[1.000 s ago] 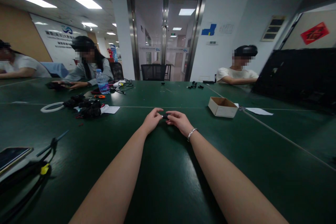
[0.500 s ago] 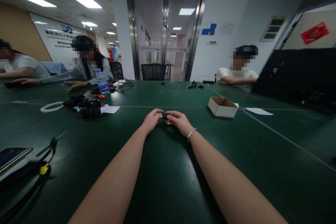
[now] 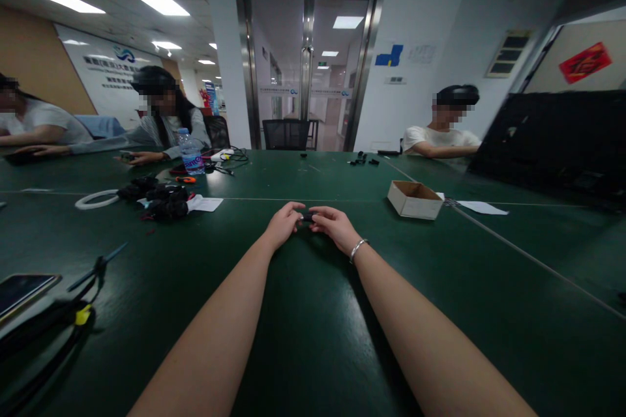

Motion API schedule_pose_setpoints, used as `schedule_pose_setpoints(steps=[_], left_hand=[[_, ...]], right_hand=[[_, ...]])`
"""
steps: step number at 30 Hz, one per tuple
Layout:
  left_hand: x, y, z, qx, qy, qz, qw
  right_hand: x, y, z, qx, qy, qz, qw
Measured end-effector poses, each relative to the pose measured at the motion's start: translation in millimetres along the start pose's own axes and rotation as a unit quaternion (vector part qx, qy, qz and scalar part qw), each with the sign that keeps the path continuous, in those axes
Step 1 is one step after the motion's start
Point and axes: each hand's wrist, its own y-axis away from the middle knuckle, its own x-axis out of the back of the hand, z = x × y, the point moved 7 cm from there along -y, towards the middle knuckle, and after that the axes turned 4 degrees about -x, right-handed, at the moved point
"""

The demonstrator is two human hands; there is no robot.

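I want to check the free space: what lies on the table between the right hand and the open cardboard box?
In the head view, only bare dark green table lies between the right hand and the open brown cardboard box.

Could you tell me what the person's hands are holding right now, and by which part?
A small black part, pinched at its two ends between the left hand and right hand fingertips.

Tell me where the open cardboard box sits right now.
In the head view, the cardboard box sits on the green table, right of the right hand, with a white sheet of paper further right.
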Motion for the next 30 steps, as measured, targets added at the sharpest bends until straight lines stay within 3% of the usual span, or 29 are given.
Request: schedule_pose_setpoints(steps=[22,30], left_hand=[[-2.2,1.4,1.0,-0.042,-0.036,-0.015,0.998],[-1.7,6.8,6.4,-0.028,-0.141,-0.017,0.990]], right_hand=[[3.6,-4.2,4.6,-0.001,-0.012,0.020,1.000],[3.2,-2.6,3.2,-0.008,-0.015,0.023,1.000]])
